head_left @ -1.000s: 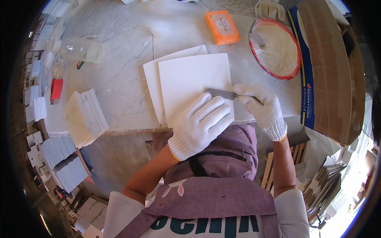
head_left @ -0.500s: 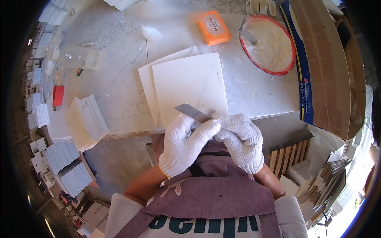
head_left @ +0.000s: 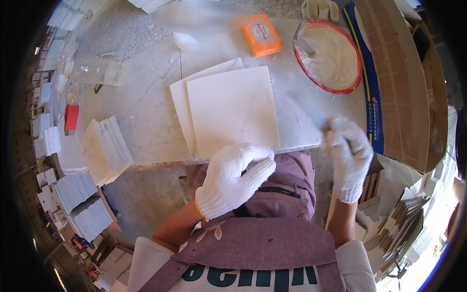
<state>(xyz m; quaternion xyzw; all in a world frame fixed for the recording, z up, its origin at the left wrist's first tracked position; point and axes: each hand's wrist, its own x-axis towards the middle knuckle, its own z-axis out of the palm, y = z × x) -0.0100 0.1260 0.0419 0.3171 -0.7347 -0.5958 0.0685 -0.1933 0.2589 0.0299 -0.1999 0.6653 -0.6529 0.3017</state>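
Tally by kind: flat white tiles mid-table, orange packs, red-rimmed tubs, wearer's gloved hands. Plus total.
Flat white tiles: 2
Orange pack: 1
Red-rimmed tub: 1
Wearer's gloved hands: 2
Total: 6

On the counter (head_left: pixel 151 104) lie an orange packet (head_left: pixel 261 36), a clear bottle (head_left: pixel 92 71) and a red object (head_left: pixel 71 117), possibly a tool; rightward, a cardboard box (head_left: pixel 401 87).
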